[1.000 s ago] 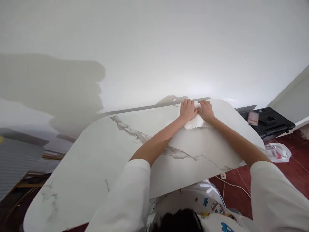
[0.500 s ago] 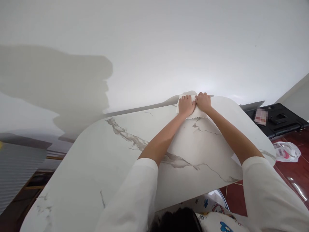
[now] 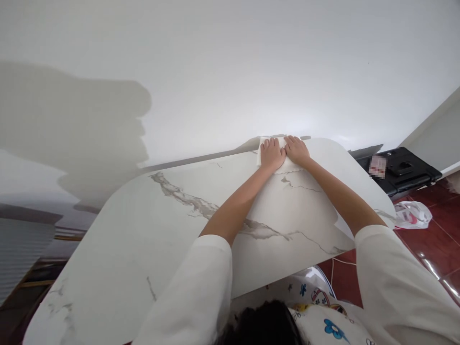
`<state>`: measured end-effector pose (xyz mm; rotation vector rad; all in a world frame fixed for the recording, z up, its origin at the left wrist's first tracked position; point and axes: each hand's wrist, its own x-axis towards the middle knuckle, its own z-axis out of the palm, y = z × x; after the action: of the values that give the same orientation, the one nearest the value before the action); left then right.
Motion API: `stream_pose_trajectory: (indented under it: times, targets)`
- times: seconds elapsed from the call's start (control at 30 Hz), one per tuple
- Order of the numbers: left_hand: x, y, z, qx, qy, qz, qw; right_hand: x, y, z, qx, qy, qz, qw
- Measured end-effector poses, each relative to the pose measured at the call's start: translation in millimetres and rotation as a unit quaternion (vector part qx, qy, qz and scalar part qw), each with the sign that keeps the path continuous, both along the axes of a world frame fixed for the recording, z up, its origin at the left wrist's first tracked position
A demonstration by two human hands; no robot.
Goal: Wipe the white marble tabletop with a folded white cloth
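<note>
A white cloth [image 3: 287,166] with a scalloped edge lies on the far edge of a white marble-patterned table [image 3: 143,230]. My left hand [image 3: 272,154] presses down on the cloth's left part, its fingers bent over the cloth toward the wall. Close beside it, my right hand [image 3: 297,151] holds the cloth's right part, fingers angled up and left. The two hands nearly touch at the thumbs. Both arms reach straight out across the table. Part of the cloth is hidden under the hands.
A white wall [image 3: 223,72] rises just behind the table. At the right are a black case-like object [image 3: 402,167] with a blurred packet [image 3: 377,166], and a plastic bag [image 3: 413,214] on red floor tiles [image 3: 431,244]. A ridged grey panel [image 3: 25,249] stands at the left.
The view has shifted slightly to the right. My right hand's fingers point more to the left now. Both hands stay on the cloth at nearly the same spot of the table.
</note>
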<state>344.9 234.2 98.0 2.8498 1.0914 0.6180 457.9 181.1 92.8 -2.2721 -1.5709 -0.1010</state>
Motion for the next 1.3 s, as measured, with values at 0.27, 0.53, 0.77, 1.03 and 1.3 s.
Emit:
stream_pose_trajectory:
  times: [0.27, 0.53, 0.77, 1.03, 1.3]
  targets:
    - [-28.6, -53.4, -1.0, -0.004, 0.015, 0.006, 1.000, -30.7, -53.8, 2.0, -0.001, -0.024, 0.010, 1.000]
    - [-75.6, -119.5, 8.5, 0.028, 0.068, -0.069, 0.995, -70.5, -129.5, 0.9, -0.006, -0.030, 0.032, 0.999]
    - [-95.6, -153.4, 6.0, 0.032, 0.068, -0.092, 0.993, -94.8, -171.3, 2.3, 0.001, -0.018, 0.009, 1.000]
    - [-106.5, -169.5, 13.1, 0.039, 0.102, -0.128, 0.986, -103.4, -192.0, -0.2, 0.000, -0.026, 0.018, 1.000]
    - [-129.2, -189.4, 20.7, 0.062, 0.128, -0.141, 0.980, -124.7, -213.5, -2.8, -0.001, -0.034, 0.024, 0.999]
